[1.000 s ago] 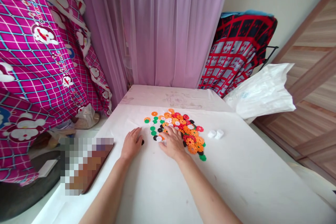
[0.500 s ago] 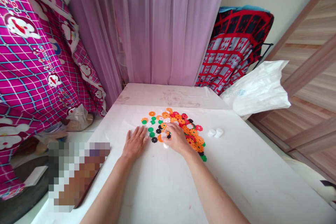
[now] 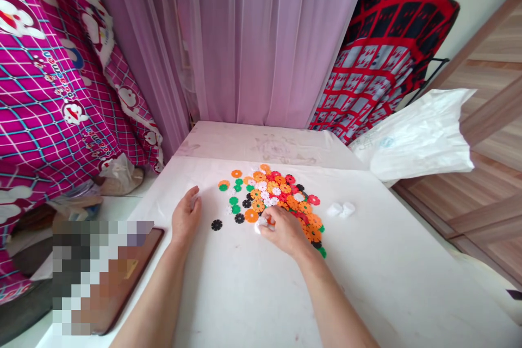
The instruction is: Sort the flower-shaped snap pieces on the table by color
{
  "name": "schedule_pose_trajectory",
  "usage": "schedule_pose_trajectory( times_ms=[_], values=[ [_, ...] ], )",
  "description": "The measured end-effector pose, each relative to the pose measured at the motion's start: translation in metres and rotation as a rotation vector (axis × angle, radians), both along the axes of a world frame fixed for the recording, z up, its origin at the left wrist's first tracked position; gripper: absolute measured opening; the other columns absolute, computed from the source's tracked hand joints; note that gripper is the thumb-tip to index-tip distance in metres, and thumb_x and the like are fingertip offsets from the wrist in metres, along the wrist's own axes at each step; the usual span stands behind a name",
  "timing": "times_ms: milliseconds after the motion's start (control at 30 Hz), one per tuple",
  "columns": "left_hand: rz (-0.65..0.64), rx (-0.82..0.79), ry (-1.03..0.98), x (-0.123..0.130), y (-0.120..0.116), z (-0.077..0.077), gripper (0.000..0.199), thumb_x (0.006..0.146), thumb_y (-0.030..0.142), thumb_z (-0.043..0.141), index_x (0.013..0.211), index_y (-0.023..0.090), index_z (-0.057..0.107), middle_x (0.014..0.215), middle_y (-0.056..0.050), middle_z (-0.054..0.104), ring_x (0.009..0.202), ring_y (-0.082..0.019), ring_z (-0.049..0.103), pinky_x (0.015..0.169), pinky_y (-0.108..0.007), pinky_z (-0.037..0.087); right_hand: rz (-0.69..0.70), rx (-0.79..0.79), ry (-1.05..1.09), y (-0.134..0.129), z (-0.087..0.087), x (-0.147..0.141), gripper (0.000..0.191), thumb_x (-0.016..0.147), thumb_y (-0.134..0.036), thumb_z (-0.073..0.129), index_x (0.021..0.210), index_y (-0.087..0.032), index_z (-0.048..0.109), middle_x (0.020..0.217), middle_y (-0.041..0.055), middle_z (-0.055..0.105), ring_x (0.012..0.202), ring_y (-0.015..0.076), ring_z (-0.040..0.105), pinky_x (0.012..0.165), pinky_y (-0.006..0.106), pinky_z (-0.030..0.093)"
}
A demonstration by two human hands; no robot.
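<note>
Flower-shaped discs in orange, red, green, black and white lie in a loose pile (image 3: 281, 187) at the middle of the white-covered table (image 3: 244, 293). My right hand (image 3: 283, 228) is at the pile's near edge, its thumb and fingertips closed on a white disc (image 3: 262, 222). To the left, my left hand (image 3: 186, 215) rests on its side by the table's left part, fingers loosely extended and holding nothing. Between the hands lies a single black disc (image 3: 217, 224). Green discs (image 3: 235, 205) and an orange disc (image 3: 236, 173) are scattered left of the pile.
White crumpled pieces (image 3: 341, 209) sit right of the pile. A white plastic bag (image 3: 420, 136) stands at the table's right edge. A partly pixelated flat object (image 3: 134, 272) lies at the left edge. Purple curtains (image 3: 265, 38) hang behind the table.
My left hand has moved left from beside the discs and turned onto its side, and a black disc now shows there. My right hand has shifted slightly nearer me. The view has shifted a little.
</note>
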State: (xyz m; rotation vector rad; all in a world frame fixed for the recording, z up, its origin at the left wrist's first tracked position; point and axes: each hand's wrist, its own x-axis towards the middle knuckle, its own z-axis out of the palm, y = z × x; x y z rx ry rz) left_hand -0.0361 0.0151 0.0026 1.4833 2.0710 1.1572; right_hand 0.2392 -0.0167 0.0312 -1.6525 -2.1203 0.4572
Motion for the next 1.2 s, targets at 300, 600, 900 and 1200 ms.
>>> schedule_pose_trajectory(
  times_ms=[300, 600, 900, 1200],
  values=[
    [-0.023, -0.003, 0.033, 0.001, -0.002, 0.000, 0.043, 0.087, 0.033, 0.045, 0.125, 0.022, 0.061, 0.125, -0.007, 0.068, 0.103, -0.023, 0.066, 0.089, -0.038, 0.053, 0.019, -0.019, -0.029, -0.003, 0.003, -0.001, 0.010, 0.072, -0.019, 0.065, 0.080, -0.023, 0.060, 0.083, 0.0000, 0.066, 0.074, 0.0151, 0.058, 0.067, 0.025, 0.038],
    [-0.046, -0.013, 0.107, -0.003, 0.001, -0.005, 0.044, 0.087, 0.025, 0.041, 0.127, 0.022, 0.060, 0.126, -0.006, 0.067, 0.117, -0.024, 0.062, 0.101, -0.041, 0.048, 0.039, 0.023, -0.002, 0.005, 0.006, -0.001, 0.016, 0.080, -0.020, 0.061, 0.095, -0.023, 0.066, 0.098, 0.0032, 0.069, 0.091, 0.0182, 0.062, 0.079, 0.029, 0.044],
    [-0.056, -0.041, 0.231, -0.001, 0.002, -0.004, 0.046, 0.085, 0.022, 0.043, 0.128, 0.017, 0.060, 0.121, -0.011, 0.069, 0.113, -0.027, 0.063, 0.098, -0.044, 0.049, 0.335, 0.056, -0.259, 0.044, 0.020, -0.062, 0.028, 0.080, -0.033, 0.069, 0.108, -0.028, 0.069, 0.110, 0.0039, 0.062, 0.105, 0.0220, 0.053, 0.091, 0.034, 0.039],
    [-0.066, -0.022, 0.292, -0.002, 0.003, -0.009, 0.044, 0.085, 0.023, 0.044, 0.126, 0.019, 0.061, 0.112, -0.009, 0.072, 0.105, -0.026, 0.065, 0.092, -0.041, 0.051, 0.376, 0.000, -0.289, 0.055, 0.017, -0.083, 0.019, 0.079, -0.029, 0.069, 0.095, -0.020, 0.069, 0.108, 0.0071, 0.061, 0.107, 0.0230, 0.051, 0.091, 0.036, 0.038]
  ],
)
